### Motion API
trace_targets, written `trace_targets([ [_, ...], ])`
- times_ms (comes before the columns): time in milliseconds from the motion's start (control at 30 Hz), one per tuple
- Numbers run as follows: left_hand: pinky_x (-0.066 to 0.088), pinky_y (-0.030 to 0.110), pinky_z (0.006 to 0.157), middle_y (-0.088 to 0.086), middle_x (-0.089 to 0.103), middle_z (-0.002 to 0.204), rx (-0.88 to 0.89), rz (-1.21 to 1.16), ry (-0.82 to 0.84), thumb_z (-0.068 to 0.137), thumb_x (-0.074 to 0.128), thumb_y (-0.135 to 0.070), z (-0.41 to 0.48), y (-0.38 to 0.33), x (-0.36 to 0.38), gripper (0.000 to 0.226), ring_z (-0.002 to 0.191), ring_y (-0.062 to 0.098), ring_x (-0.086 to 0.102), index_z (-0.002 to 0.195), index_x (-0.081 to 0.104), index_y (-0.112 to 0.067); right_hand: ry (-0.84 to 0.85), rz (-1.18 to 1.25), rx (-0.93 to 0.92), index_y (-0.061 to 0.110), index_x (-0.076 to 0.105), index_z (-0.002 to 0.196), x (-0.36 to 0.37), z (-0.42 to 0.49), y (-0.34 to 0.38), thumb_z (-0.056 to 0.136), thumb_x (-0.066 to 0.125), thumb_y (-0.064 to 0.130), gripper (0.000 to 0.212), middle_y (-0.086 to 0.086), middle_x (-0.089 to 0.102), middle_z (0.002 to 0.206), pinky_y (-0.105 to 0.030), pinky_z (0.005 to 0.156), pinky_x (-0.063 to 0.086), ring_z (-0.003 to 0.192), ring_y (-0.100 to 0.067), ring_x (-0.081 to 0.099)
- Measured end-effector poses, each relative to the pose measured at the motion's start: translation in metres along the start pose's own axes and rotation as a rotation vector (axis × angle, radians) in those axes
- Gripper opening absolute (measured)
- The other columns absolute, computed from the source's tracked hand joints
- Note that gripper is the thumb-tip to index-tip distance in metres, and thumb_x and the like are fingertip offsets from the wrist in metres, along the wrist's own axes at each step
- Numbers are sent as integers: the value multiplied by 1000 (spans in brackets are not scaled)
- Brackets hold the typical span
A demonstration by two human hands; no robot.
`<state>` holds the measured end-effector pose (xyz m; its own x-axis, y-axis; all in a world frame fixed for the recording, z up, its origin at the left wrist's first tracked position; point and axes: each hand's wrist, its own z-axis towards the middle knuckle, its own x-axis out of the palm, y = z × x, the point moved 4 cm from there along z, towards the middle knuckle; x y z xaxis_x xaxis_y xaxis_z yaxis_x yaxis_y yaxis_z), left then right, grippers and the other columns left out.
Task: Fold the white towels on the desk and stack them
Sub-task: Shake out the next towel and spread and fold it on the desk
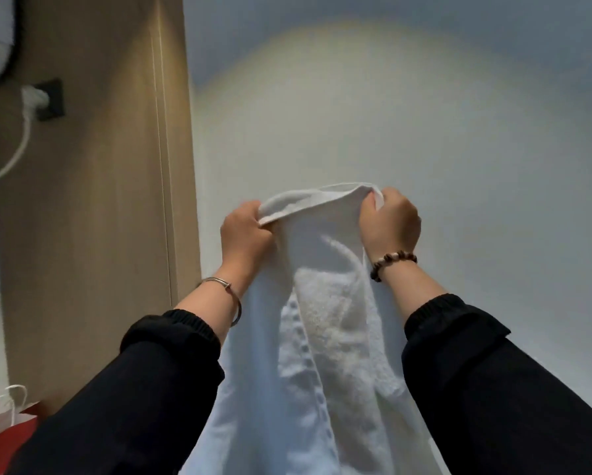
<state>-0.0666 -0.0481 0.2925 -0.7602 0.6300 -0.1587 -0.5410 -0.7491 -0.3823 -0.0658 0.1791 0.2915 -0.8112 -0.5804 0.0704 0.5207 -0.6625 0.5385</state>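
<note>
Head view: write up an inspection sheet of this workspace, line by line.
Surface: nothing seen.
Job's things: one white towel, held up and hanging down.
Clutter: red paper bag with white handles, lower left.
Grips: left hand and right hand each hold a top corner of the towel.
Cables: white cable hangs from a white plug in a dark wall socket.
Surroundings: wooden panel on the left, pale wall behind.

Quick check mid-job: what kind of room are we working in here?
Probably a hotel room or bedroom, not certain: a wood wall panel with a black socket and white plug, a plain white wall, and a white towel.
</note>
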Motion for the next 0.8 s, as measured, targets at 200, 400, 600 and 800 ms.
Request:
trace_targets([
  [200, 37, 26, 65, 14, 66, 93, 177, 365, 826, 86, 62, -15, 9, -21, 8, 5, 86, 21, 59, 84, 63, -11, -2, 8, -26, 12, 43, 72, -15, 24, 31, 95, 48, 19, 24, -18, 61, 75, -29, 55, 21, 62, -26, 41],
  [400, 41, 28, 62, 7, 65, 88, 79, 267, 428, 74, 69, -13, 15, 14, -13, 14, 84, 25, 61, 84, 60, -16, -61, 10, -46, 11, 41, 71, -34, 40, 17, 91, 52, 18, 24, -10, 47, 66, -30, 57, 22, 63, -30, 38],
  [600, 37, 25, 58, 5, 65, 81, -124, 515, 466, 70, 61, -12, -20, 64, 1, 7, 82, 30, 61, 77, 60, -14, 16, -31, 150, 8, 44, 75, -28, 15, -28, 94, 51, 19, 23, -3, 43, 62, -30, 56, 25, 65, -28, 42],
  [800, 42, 29, 65, 11, 62, 91, -78, 359, 791, 79, 61, -13, -42, 48, 31, 15, 86, 27, 57, 93, 61, -9, -102, 26, 234, 11, 42, 78, -31, 13, -51, 95, 49, 22, 22, 1, 45, 64, -29, 56, 27, 65, -26, 44],
])
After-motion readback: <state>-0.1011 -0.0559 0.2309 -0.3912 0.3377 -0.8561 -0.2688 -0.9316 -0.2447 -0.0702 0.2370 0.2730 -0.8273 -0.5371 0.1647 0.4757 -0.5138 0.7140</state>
